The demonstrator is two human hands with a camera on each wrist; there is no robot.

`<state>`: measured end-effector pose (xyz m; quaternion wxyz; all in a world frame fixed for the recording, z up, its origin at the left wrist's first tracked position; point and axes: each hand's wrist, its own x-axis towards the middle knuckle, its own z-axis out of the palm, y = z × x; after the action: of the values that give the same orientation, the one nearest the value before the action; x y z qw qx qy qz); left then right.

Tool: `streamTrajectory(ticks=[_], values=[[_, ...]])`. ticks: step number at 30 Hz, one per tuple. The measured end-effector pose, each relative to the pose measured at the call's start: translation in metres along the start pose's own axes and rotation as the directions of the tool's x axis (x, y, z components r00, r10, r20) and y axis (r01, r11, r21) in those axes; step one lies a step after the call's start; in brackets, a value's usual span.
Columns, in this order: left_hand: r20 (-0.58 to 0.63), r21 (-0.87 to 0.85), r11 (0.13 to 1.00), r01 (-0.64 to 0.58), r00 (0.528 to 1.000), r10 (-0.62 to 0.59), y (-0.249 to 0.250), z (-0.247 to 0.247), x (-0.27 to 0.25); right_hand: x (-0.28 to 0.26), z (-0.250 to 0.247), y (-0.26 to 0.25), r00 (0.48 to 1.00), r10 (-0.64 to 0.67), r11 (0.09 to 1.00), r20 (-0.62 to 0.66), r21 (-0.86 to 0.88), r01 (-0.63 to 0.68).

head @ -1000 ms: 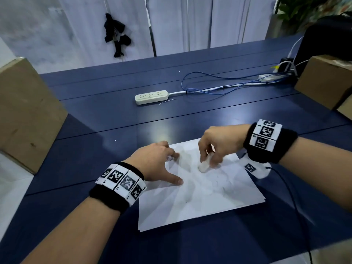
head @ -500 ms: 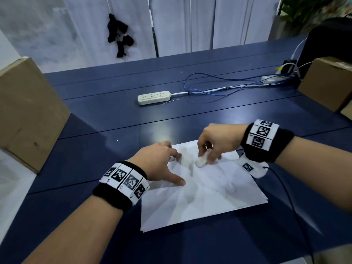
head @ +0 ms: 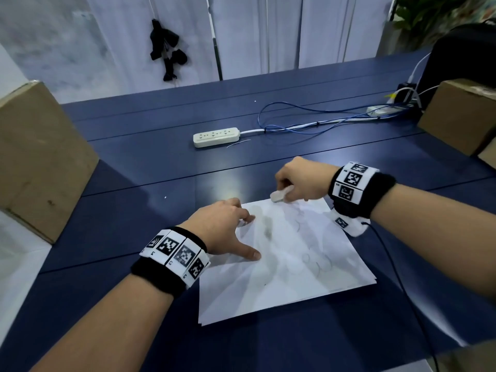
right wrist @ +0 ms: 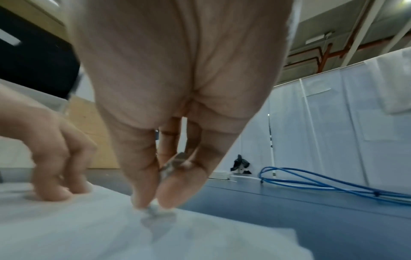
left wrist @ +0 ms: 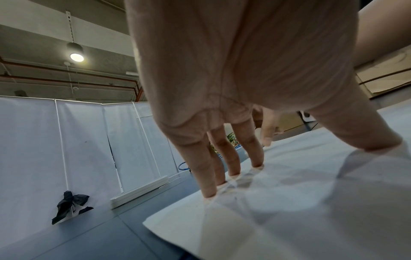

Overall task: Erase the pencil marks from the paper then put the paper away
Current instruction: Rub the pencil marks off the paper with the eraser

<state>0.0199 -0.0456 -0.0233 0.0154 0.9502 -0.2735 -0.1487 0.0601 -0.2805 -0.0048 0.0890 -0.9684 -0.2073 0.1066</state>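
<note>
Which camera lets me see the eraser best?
The head view. There the eraser shows whole and sharp, pinched in the right hand at the far edge of the paper. The right wrist view shows only blurred bits of it between fingertips. In the left wrist view I cannot make it out.

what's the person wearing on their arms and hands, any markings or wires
Both hands are bare, left hand and right hand, with no sleeves showing on the forearms. Each wrist carries a black wristband wrapped by a row of white tiles printed with black square tag patterns. Under the right wrist hangs a white module with another tag, and a thin black cable trails from it.
</note>
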Motion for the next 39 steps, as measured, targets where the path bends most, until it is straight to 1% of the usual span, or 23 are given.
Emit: streamTrajectory(ticks=[1, 3, 6, 7, 8, 10, 12, 14, 16, 18, 19, 20, 22, 24, 26, 28, 30, 31, 32, 35, 37, 38, 39], values=[[0.001, 0.001, 1.0, 0.001, 1.0, -0.001, 0.0, 0.0, -0.001, 0.001, 0.0, 0.002, 1.0, 0.008, 1.0, -0.021, 0.02, -0.008], [0.001, 0.0, 1.0, 0.004, 1.0, -0.004, 0.001, -0.001, -0.001, -0.004, 0.001, 0.005, 1.0, -0.007, 0.997, 0.031, 0.083, 0.005], [-0.001, -0.004, 1.0, 0.003, 1.0, -0.003, 0.001, -0.001, -0.001, -0.02, 0.002, -0.001, 0.959, -0.084, 0.99, 0.27, 0.13, 0.05], [-0.002, -0.005, 1.0, 0.002, 1.0, -0.002, 0.001, -0.001, -0.001, -0.022, 0.002, -0.003, 0.947, -0.095, 0.99, 0.307, 0.133, 0.056], [-0.001, -0.004, 1.0, 0.0, 1.0, 0.0, 0.001, -0.001, 0.0, -0.021, 0.001, -0.003, 0.953, -0.089, 0.99, 0.29, 0.129, 0.053], [0.002, 0.0, 1.0, 0.002, 1.0, -0.002, 0.0, 0.0, 0.0, -0.009, 0.0, 0.001, 0.986, -0.04, 0.995, 0.164, 0.101, 0.024], [0.006, -0.002, 1.0, 0.005, 1.0, -0.005, 0.0, 0.0, -0.001, 0.0, -0.002, 0.006, 0.999, 0.019, 0.996, 0.048, 0.081, -0.022], [0.001, -0.01, 1.0, 0.009, 1.0, -0.009, 0.001, 0.0, -0.001, -0.001, -0.001, 0.007, 0.999, 0.037, 0.995, 0.033, 0.094, -0.04], [0.002, -0.01, 1.0, 0.007, 1.0, -0.007, 0.001, 0.0, -0.001, -0.012, -0.001, 0.005, 0.99, -0.009, 0.992, 0.139, 0.125, -0.008], [0.002, -0.01, 1.0, 0.005, 1.0, -0.005, 0.0, 0.0, -0.001, -0.021, -0.001, -0.002, 0.951, -0.072, 0.989, 0.3, 0.146, 0.029], [0.001, -0.009, 1.0, 0.003, 1.0, -0.003, 0.0, 0.0, -0.001, -0.023, 0.0, -0.002, 0.941, -0.086, 0.988, 0.328, 0.15, 0.038], [0.0, -0.007, 1.0, 0.003, 1.0, -0.003, 0.001, 0.0, -0.001, -0.02, 0.0, -0.001, 0.952, -0.079, 0.988, 0.296, 0.148, 0.035], [0.001, -0.003, 1.0, 0.006, 1.0, -0.006, 0.001, 0.0, 0.0, -0.009, -0.001, 0.005, 0.989, -0.017, 0.992, 0.149, 0.128, -0.002], [0.002, -0.002, 1.0, 0.011, 1.0, -0.011, 0.001, 0.0, -0.001, -0.002, 0.0, 0.01, 0.999, 0.02, 0.994, 0.029, 0.108, -0.023], [-0.001, -0.002, 1.0, 0.012, 1.0, -0.012, 0.001, 0.0, -0.001, -0.004, 0.001, 0.011, 1.0, 0.016, 0.994, 0.007, 0.112, -0.016], [-0.005, -0.007, 1.0, 0.012, 1.0, -0.012, 0.001, 0.0, -0.001, -0.015, 0.001, 0.006, 0.989, -0.037, 0.987, 0.142, 0.162, 0.013], [-0.011, -0.009, 1.0, 0.007, 1.0, -0.007, 0.001, 0.0, 0.0, -0.026, 0.001, -0.002, 0.94, -0.11, 0.975, 0.324, 0.219, 0.038], [-0.009, -0.007, 1.0, 0.005, 1.0, -0.005, 0.001, 0.0, 0.0, -0.027, 0.001, -0.002, 0.927, -0.124, 0.973, 0.353, 0.224, 0.045], [-0.006, -0.005, 1.0, 0.005, 1.0, -0.005, 0.001, 0.001, 0.0, -0.025, 0.0, -0.001, 0.939, -0.113, 0.976, 0.326, 0.212, 0.043], [0.0, 0.0, 1.0, 0.008, 1.0, -0.008, 0.001, 0.0, -0.001, -0.007, -0.001, 0.007, 0.992, -0.016, 0.99, 0.122, 0.143, -0.001], [0.002, 0.0, 1.0, 0.008, 1.0, -0.008, 0.001, 0.0, -0.001, -0.004, 0.0, 0.01, 1.0, 0.018, 0.992, 0.025, 0.123, -0.021], [0.002, -0.002, 1.0, 0.006, 1.0, -0.006, 0.002, 0.0, -0.001, -0.007, 0.0, 0.011, 1.0, 0.018, 0.991, 0.017, 0.133, -0.02], [0.002, -0.002, 1.0, 0.004, 1.0, -0.004, 0.002, 0.0, -0.001, -0.012, 0.001, 0.01, 0.999, 0.001, 0.989, 0.05, 0.149, -0.009]])
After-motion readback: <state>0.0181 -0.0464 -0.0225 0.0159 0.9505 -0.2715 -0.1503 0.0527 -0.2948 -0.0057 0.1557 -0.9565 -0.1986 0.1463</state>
